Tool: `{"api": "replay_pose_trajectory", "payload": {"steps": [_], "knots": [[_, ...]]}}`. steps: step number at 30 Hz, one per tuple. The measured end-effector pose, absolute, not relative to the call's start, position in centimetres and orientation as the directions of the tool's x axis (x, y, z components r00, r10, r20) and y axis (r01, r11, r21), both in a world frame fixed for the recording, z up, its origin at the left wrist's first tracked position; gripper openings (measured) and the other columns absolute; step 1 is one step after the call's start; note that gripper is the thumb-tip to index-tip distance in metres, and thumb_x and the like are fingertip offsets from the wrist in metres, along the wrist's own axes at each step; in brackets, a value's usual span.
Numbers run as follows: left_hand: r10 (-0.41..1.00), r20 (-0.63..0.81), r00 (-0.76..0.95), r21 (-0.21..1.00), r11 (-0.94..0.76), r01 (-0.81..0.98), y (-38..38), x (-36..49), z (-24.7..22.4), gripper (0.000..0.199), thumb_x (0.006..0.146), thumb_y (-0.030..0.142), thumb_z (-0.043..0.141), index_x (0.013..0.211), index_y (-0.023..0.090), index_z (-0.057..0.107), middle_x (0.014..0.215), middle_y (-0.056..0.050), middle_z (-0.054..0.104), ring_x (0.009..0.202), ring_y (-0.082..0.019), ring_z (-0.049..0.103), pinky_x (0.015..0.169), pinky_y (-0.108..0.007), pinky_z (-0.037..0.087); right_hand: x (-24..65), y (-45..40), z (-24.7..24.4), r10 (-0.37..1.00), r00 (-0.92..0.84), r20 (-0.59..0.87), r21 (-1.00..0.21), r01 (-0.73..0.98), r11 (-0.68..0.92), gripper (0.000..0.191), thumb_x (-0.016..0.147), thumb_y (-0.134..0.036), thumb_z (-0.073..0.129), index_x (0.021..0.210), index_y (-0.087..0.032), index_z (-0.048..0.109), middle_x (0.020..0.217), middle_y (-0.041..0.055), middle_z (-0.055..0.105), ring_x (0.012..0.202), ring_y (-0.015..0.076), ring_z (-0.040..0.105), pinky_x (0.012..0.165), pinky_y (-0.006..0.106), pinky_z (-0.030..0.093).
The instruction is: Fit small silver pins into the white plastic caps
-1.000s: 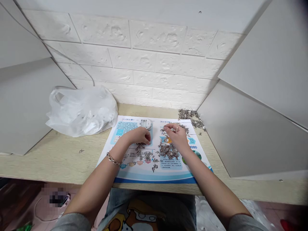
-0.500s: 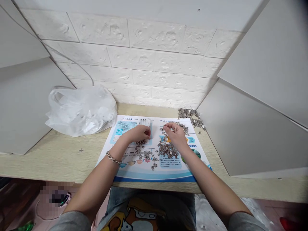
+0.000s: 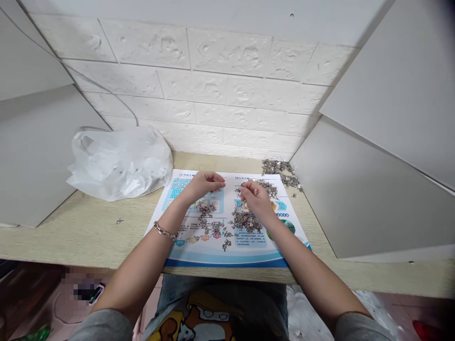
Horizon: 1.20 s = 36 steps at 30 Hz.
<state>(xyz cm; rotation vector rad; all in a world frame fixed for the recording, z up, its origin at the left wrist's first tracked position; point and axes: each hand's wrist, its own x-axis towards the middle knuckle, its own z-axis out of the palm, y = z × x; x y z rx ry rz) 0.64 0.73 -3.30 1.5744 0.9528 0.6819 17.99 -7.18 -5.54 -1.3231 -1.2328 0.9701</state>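
A printed sheet lies on the table under both hands. My left hand is over its upper left part, fingers pinched together; whatever they hold is too small to make out. To the right, my right hand is also pinched, with something tiny and unclear at its fingertips. A gap separates the two hands. Small silvery metal pieces form a pile just below my right hand, and more pieces lie behind it. Below my left hand is a looser scatter of pieces, reaching down the sheet.
A white plastic bag sits at the back left, against the wall. Another heap of metal pieces rests at the back right beside a grey panel. One stray piece lies on the table at left.
My left hand has moved up and away from the scattered pieces, uncovering more of them. My right hand has stayed nearly in place, its fingers slightly shifted.
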Motion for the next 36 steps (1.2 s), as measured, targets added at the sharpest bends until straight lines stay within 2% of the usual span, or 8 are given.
{"api": "replay_pose_trajectory", "payload": {"steps": [5, 8, 12, 18, 25, 30, 36], "knots": [[0.866, -0.075, 0.494, 0.997, 0.049, 0.066, 0.6, 1.0, -3.3, 0.02, 0.062, 0.024, 0.07, 0.078, 0.015, 0.061, 0.062, 0.001, 0.057, 0.055, -0.007, 0.049, 0.055, -0.021, 0.038, 17.9, -7.2, -5.5, 0.988, 0.138, 0.067, -0.985, 0.165, 0.044, 0.018, 0.074, -0.036, 0.05, 0.071, -0.018, 0.048, 0.055, -0.0026, 0.049, 0.042, 0.0069, 0.033, 0.041, 0.02, 0.026], [0.865, -0.104, 0.49, 0.994, 0.099, 0.036, 0.6, 1.2, -3.6, 0.023, 0.065, 0.023, 0.068, 0.086, 0.015, 0.063, 0.074, -0.002, 0.062, 0.061, -0.007, 0.053, 0.064, -0.023, 0.042, 17.8, -7.1, -5.7, 0.99, 0.128, 0.061, -0.982, 0.185, 0.037, 0.019, 0.074, -0.037, 0.051, 0.072, -0.018, 0.05, 0.056, -0.0024, 0.049, 0.044, 0.0073, 0.034, 0.042, 0.02, 0.027], [0.85, -0.16, 0.501, 0.985, 0.172, 0.023, 0.3, 1.5, -3.8, 0.018, 0.066, 0.022, 0.067, 0.082, 0.013, 0.063, 0.08, -0.005, 0.065, 0.066, -0.009, 0.057, 0.073, -0.026, 0.044, 17.8, -6.9, -6.1, 0.99, 0.132, 0.056, -0.981, 0.193, 0.03, 0.022, 0.07, -0.038, 0.055, 0.074, -0.017, 0.054, 0.057, -0.0013, 0.049, 0.049, 0.0092, 0.041, 0.044, 0.021, 0.029], [0.797, -0.227, 0.56, 0.96, 0.28, -0.009, -0.3, 2.0, -3.6, 0.016, 0.072, 0.023, 0.062, 0.083, 0.014, 0.054, 0.082, -0.006, 0.066, 0.063, -0.009, 0.06, 0.071, -0.026, 0.043, 17.9, -6.7, -6.3, 0.987, 0.132, 0.095, -0.98, 0.185, 0.07, 0.024, 0.069, -0.039, 0.056, 0.075, -0.016, 0.057, 0.058, -0.0007, 0.05, 0.052, 0.0102, 0.043, 0.046, 0.022, 0.03], [0.741, -0.178, 0.648, 0.96, 0.274, -0.05, -0.6, 2.2, -3.6, 0.023, 0.076, 0.029, 0.059, 0.089, 0.017, 0.045, 0.089, -0.008, 0.065, 0.068, -0.013, 0.062, 0.073, -0.027, 0.043, 17.9, -6.9, -6.0, 0.984, 0.148, 0.097, -0.98, 0.187, 0.068, 0.023, 0.071, -0.04, 0.056, 0.075, -0.017, 0.057, 0.054, -0.002, 0.047, 0.048, 0.0088, 0.039, 0.044, 0.022, 0.027], [0.709, -0.154, 0.689, 0.961, 0.268, -0.061, -0.7, 2.1, -3.6, 0.028, 0.076, 0.028, 0.06, 0.099, 0.018, 0.047, 0.097, -0.009, 0.063, 0.071, -0.013, 0.063, 0.078, -0.03, 0.043, 17.9, -7.1, -5.9, 0.976, 0.192, 0.102, -0.987, 0.139, 0.075, 0.025, 0.07, -0.041, 0.057, 0.077, -0.017, 0.057, 0.053, -0.0022, 0.046, 0.05, 0.0102, 0.041, 0.044, 0.022, 0.028], [0.734, -0.147, 0.663, 0.952, 0.287, -0.106, -0.8, 2.3, -3.7, 0.022, 0.074, 0.03, 0.062, 0.087, 0.014, 0.057, 0.091, -0.008, 0.065, 0.064, -0.011, 0.061, 0.071, -0.027, 0.045, 17.9, -7.3, -5.8, 0.965, 0.226, 0.134, -0.986, 0.128, 0.107, 0.025, 0.071, -0.042, 0.057, 0.078, -0.017, 0.056, 0.053, -0.0025, 0.044, 0.049, 0.0101, 0.04, 0.044, 0.022, 0.028]]}}
